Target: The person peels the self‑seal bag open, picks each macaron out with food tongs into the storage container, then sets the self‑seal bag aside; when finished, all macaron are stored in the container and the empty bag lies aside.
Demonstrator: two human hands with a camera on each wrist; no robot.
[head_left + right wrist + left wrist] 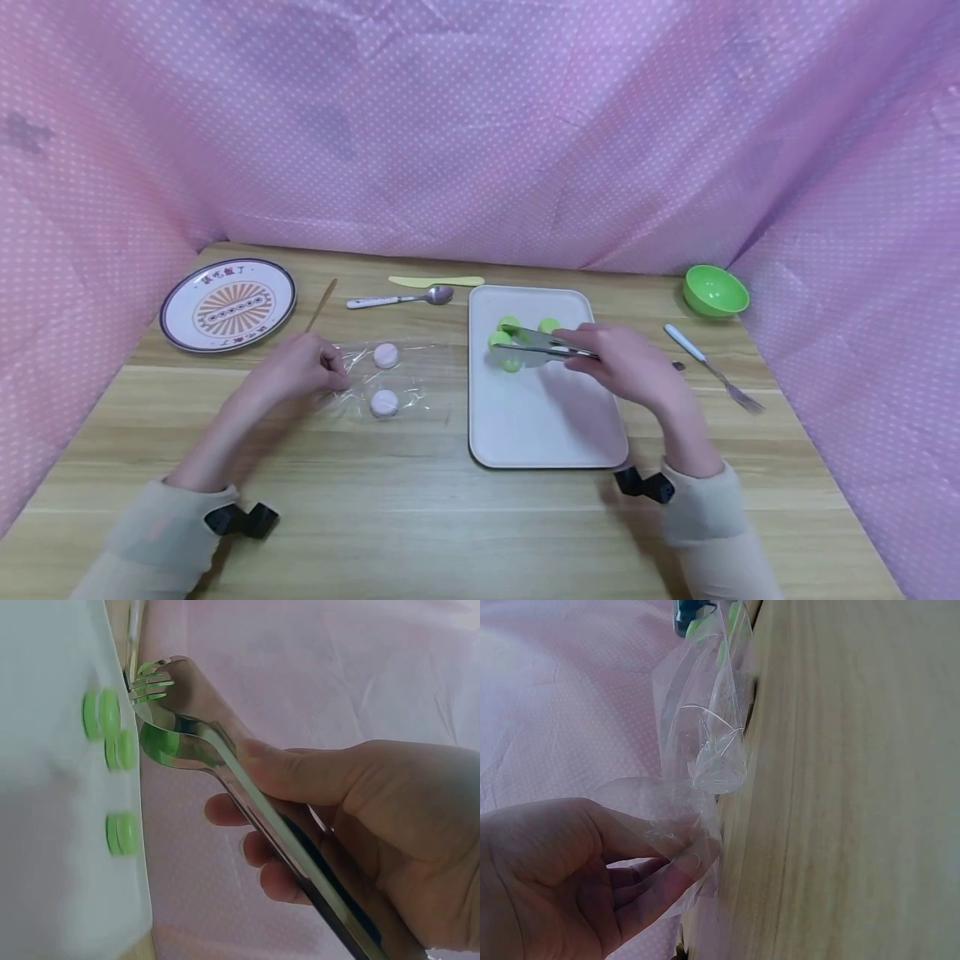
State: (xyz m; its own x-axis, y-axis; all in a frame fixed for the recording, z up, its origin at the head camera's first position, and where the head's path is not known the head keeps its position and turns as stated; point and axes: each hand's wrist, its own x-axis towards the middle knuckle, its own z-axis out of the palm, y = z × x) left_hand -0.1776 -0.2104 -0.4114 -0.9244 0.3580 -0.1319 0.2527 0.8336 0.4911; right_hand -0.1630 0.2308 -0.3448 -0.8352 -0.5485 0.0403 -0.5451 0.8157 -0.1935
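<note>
My left hand (303,367) pinches the edge of a clear plastic bag (705,742) between thumb and fingers, at the bag's left end. Two pale pink macarons (386,356) show within the bag's outline; whether inside or on top I cannot tell. My right hand (618,358) grips metal serving tongs (255,802), one end pronged like a fork, the other spoon-shaped. The tongs' ends hover over several green macarons (549,325) on a white tray (540,425). Green also shows at the tongs' ends, but whether a macaron is between them is unclear.
Behind the bag lie a spoon (438,294), a yellow knife (435,282) and a thin brown stick (322,304). A patterned plate (176,312) stands far left. To the right are a green bowl (716,292) and a fork (723,379). Pink cloth hangs around the table.
</note>
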